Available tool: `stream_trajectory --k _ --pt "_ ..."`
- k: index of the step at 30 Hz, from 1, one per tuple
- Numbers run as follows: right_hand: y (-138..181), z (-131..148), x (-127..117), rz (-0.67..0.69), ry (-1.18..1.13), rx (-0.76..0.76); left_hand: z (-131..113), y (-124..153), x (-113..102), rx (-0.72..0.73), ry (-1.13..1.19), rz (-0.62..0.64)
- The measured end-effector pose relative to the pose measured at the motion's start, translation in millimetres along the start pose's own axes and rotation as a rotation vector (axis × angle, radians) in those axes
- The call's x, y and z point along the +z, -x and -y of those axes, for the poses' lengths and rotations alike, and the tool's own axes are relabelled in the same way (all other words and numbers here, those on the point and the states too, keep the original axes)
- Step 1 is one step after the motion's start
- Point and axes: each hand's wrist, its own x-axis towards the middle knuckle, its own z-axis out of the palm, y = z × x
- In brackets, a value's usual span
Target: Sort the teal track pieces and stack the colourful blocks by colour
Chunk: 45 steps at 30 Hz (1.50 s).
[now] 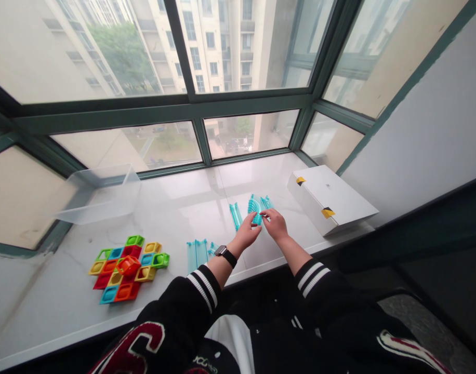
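Translucent teal curved track pieces (254,203), fanned in an arc, lie on the white counter in front of me. My left hand (249,231), with a black watch on its wrist, has its fingers at the near left edge of the curved pieces and grips there. From the right, my right hand (275,223) pinches the near right edge of the same pieces. Fingertips partly hide the contact. Left of them lies a straight teal track piece (235,215), and another teal piece (267,202) shows behind my right hand.
More straight teal tracks (197,254) lie left of my left forearm. Colourful cube blocks (124,270) are grouped at the left. A clear plastic bin (101,200) stands behind them. At the right sits a white box (333,197) with yellow-black tabs. Windows border the counter (171,208).
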Motion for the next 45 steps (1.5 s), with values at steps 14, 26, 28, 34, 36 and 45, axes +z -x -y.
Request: stream_trajectory --k 14,26,28,34,36,45 --pt "-1 -5 3 0.003 -0.018 0.017 8 -4 2 -0.008 -0.007 0.003" --pt "-1 -7 3 0.014 -0.026 0.018 13 -3 3 0.028 -0.036 -0.004" --pt "-1 -6 3 0.015 -0.031 0.020 13 -3 4 0.049 -0.049 -0.009" --pt "0 -5 3 0.007 -0.052 0.014 14 -1 5 0.065 -0.083 -0.006" --pt "0 -5 3 0.008 -0.061 0.012 13 0 4 0.060 -0.085 -0.003" --pt "2 -11 5 0.009 -0.071 0.007 10 3 6 0.059 -0.118 -0.007"
